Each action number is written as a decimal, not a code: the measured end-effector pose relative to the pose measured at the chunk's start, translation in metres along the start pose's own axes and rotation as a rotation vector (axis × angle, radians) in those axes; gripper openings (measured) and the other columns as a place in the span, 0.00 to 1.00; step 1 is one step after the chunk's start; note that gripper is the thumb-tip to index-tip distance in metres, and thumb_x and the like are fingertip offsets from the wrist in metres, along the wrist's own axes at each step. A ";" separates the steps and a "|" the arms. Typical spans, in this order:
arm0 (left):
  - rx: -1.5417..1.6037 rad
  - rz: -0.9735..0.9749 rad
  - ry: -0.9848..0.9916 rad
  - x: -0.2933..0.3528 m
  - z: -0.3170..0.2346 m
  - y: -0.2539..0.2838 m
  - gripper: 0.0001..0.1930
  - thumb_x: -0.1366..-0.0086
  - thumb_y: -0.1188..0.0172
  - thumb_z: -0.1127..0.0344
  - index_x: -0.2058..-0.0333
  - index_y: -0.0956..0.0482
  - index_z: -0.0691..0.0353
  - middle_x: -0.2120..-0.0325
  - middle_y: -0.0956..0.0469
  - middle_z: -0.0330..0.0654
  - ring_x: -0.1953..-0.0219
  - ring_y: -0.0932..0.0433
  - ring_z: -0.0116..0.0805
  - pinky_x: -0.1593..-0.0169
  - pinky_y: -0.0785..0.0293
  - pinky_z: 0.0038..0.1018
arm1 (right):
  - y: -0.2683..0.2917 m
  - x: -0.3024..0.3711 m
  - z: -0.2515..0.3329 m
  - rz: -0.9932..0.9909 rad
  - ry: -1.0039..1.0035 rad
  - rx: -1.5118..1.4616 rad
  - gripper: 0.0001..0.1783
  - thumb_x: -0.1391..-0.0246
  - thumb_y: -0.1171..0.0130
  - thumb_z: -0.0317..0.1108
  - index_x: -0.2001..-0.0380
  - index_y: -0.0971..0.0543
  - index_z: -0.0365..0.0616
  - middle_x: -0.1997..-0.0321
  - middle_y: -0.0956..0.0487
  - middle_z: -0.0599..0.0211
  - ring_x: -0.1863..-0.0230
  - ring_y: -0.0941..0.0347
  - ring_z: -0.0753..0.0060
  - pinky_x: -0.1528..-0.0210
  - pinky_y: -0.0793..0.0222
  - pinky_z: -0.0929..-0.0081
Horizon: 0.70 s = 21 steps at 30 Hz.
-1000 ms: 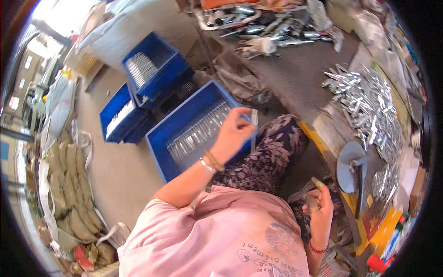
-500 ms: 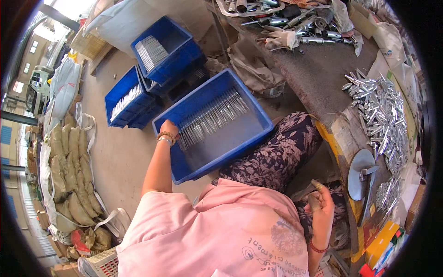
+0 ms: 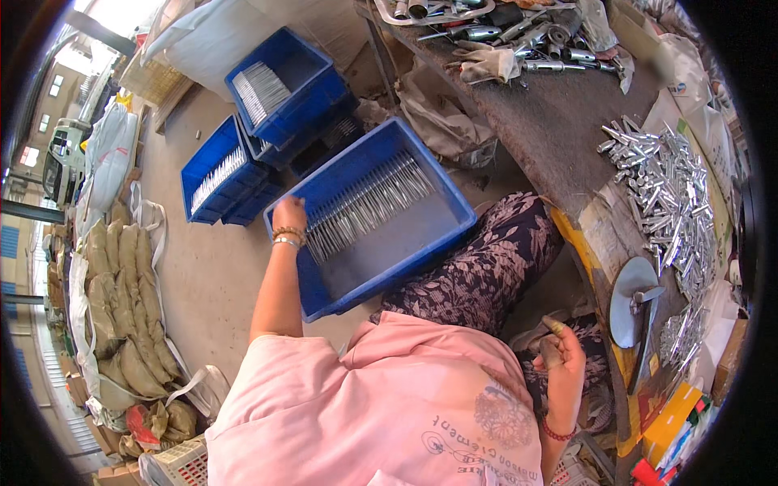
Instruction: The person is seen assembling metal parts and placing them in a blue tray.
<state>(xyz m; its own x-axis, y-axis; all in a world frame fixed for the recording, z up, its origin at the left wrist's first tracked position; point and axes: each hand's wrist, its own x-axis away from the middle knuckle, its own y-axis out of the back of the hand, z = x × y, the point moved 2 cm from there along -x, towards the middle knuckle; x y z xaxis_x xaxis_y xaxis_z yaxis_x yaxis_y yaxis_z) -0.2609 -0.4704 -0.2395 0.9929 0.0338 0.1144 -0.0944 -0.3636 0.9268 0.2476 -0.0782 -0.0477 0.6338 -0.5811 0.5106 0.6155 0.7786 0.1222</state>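
Note:
My left hand [image 3: 289, 217] is at the left wall of a large blue plastic bin [image 3: 389, 279], at the near end of a row of thin, shiny metal rods [image 3: 373, 206]. Its fingers are curled and face away from view; whatever they hold is hidden. The rods lie side by side across the bin's floor. My right hand [image 3: 563, 360] is raised at my right side, away from the bin. Its fingers are loosely bent and apart, with dark, worn coverings on the thumb and a fingertip, and nothing shows between them.
Stacked blue bins [image 3: 284, 89] with similar rods stand beyond, next to another blue bin [image 3: 219, 174]. On the right, a workbench [image 3: 551, 138] bears a heap of metal tubes [image 3: 664, 194], a round grey disc [image 3: 634, 304] and tools. Filled sacks [image 3: 121, 300] lie at the left.
My left hand has moved slightly up and left, toward the bin's left rim. My right hand stays nearly where it was. The whole view has shifted a little.

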 end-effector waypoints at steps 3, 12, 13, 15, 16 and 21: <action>0.114 -0.130 -0.211 0.014 -0.093 0.045 0.14 0.26 0.36 0.57 0.61 0.12 0.63 0.71 0.14 0.52 0.69 0.15 0.48 0.62 0.21 0.40 | 0.006 0.002 -0.004 -0.043 -0.002 0.014 0.21 0.28 0.43 0.24 0.35 0.21 0.41 0.57 0.21 0.73 0.67 0.26 0.87 0.63 0.27 0.85; 0.672 0.212 -0.883 0.148 -0.359 0.095 0.04 0.27 0.34 0.70 0.58 0.12 0.62 0.72 0.18 0.35 0.73 0.24 0.20 0.69 0.28 0.21 | -0.005 0.004 0.008 0.008 0.161 0.140 0.22 0.33 0.38 0.23 0.38 0.18 0.44 0.58 0.16 0.71 0.59 0.22 0.83 0.55 0.22 0.78; 0.709 0.277 -1.095 0.171 -0.385 0.091 0.04 0.29 0.32 0.72 0.58 0.12 0.63 0.69 0.18 0.36 0.71 0.22 0.23 0.67 0.26 0.23 | -0.004 0.008 0.013 -0.011 0.188 0.160 0.22 0.34 0.38 0.23 0.38 0.18 0.44 0.59 0.16 0.69 0.59 0.21 0.82 0.55 0.22 0.77; 0.755 0.354 -1.336 0.210 -0.427 0.083 0.05 0.32 0.31 0.74 0.59 0.12 0.64 0.67 0.18 0.37 0.69 0.21 0.26 0.65 0.25 0.24 | -0.001 0.017 0.021 -0.063 0.216 0.174 0.22 0.34 0.37 0.23 0.38 0.18 0.43 0.60 0.15 0.67 0.59 0.21 0.82 0.54 0.22 0.76; 0.735 0.398 -1.444 0.230 -0.448 0.079 0.06 0.35 0.29 0.76 0.59 0.12 0.65 0.66 0.18 0.39 0.67 0.19 0.29 0.63 0.25 0.25 | 0.001 0.022 0.026 -0.071 0.206 0.168 0.22 0.34 0.37 0.23 0.38 0.19 0.43 0.60 0.15 0.65 0.59 0.21 0.81 0.53 0.22 0.76; 0.580 0.469 -1.704 0.298 -0.521 0.054 0.10 0.40 0.28 0.75 0.59 0.12 0.60 0.64 0.19 0.43 0.61 0.17 0.45 0.59 0.22 0.35 | 0.013 0.040 0.025 -0.174 0.201 0.107 0.22 0.33 0.36 0.25 0.38 0.18 0.44 0.58 0.14 0.60 0.58 0.20 0.78 0.52 0.22 0.73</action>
<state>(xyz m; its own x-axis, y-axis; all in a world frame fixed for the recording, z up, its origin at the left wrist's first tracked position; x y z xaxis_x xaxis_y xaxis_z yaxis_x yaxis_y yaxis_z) -0.0080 0.0047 0.0309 -0.0764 -0.8713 -0.4847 -0.6792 -0.3104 0.6651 0.2693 -0.0855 -0.0049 0.6096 -0.7354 0.2961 0.6773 0.6772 0.2875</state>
